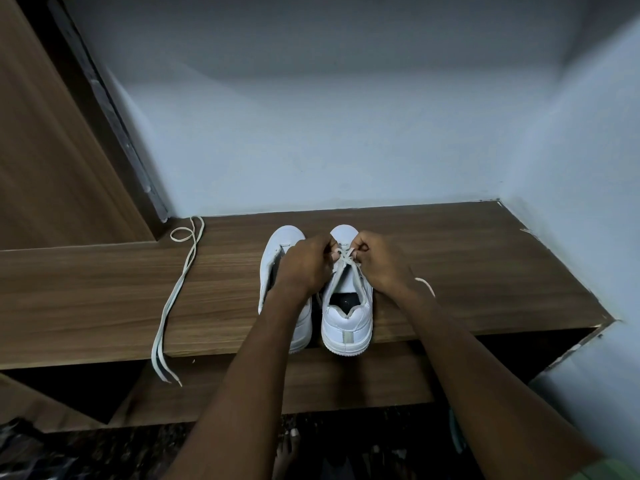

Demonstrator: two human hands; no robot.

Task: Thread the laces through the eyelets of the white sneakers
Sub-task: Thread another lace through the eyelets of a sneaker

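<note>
**Both hands on the lace of the right-hand sneaker**

The left hand [304, 263] and the right hand [379, 261] meet over the front of the right sneaker [347, 306], fingers curled, each pinching a strand of the lace [343, 259] where it crosses at the lowest eyelets near the toe. Two strands run back from that crossing along the tongue towards the heel. One loose end of the lace [426, 285] shows on the wood just past the right wrist.

The right sneaker stands on the wooden shelf [485, 265], heel at the front edge and toe pointing at the back wall. The left sneaker [277, 265] stands just beside it on the left, pointing the same way, partly hidden by the left hand and forearm.

Well apart, towards the left end of the shelf, a second lace [176, 292] lies loose. It is looped near the back edge, and its two ends hang over the front edge.
</note>
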